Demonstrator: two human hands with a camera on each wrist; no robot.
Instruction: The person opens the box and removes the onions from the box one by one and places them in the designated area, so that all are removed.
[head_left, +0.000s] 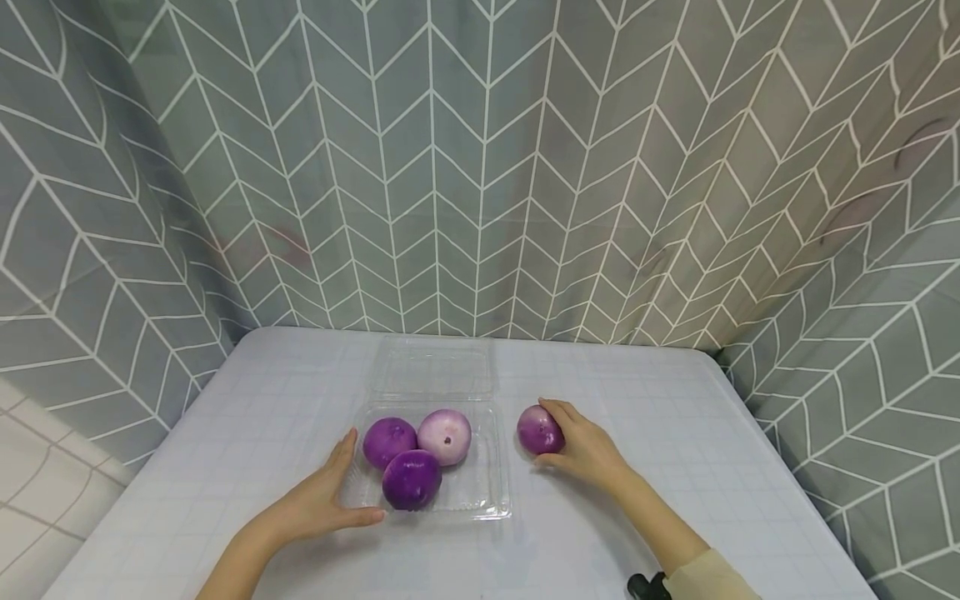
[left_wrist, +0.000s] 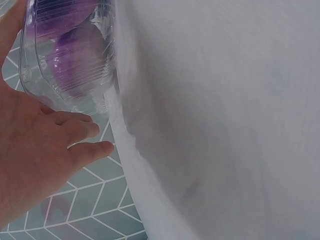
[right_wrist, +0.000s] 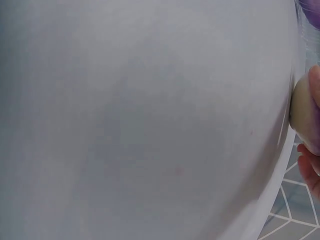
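Observation:
A clear plastic clamshell box (head_left: pixel 472 496) lies with its lid (head_left: pixel 432 367) folded back on the table. Three round purple onions sit inside: a purple one (head_left: pixel 388 442), a paler one (head_left: pixel 446 437) with a small brown spot, and a dark glossy one (head_left: pixel 412 480). My left hand (head_left: pixel 311 496) rests at the box's left side, fingers spread and thumb by the front corner; firm contact is hard to tell. Right of the box, my right hand (head_left: pixel 588 446) grips another purple onion (head_left: pixel 537 430) between thumb and fingers. In the right wrist view, that onion (right_wrist: pixel 303 112) shows a cream-coloured side.
The white-covered table (head_left: pixel 652 392) has its far edge against a grey curtain (head_left: pixel 465 167) with white chevron lines. Curtain panels also flank both sides. A black object (head_left: pixel 647 587) sits by the right sleeve.

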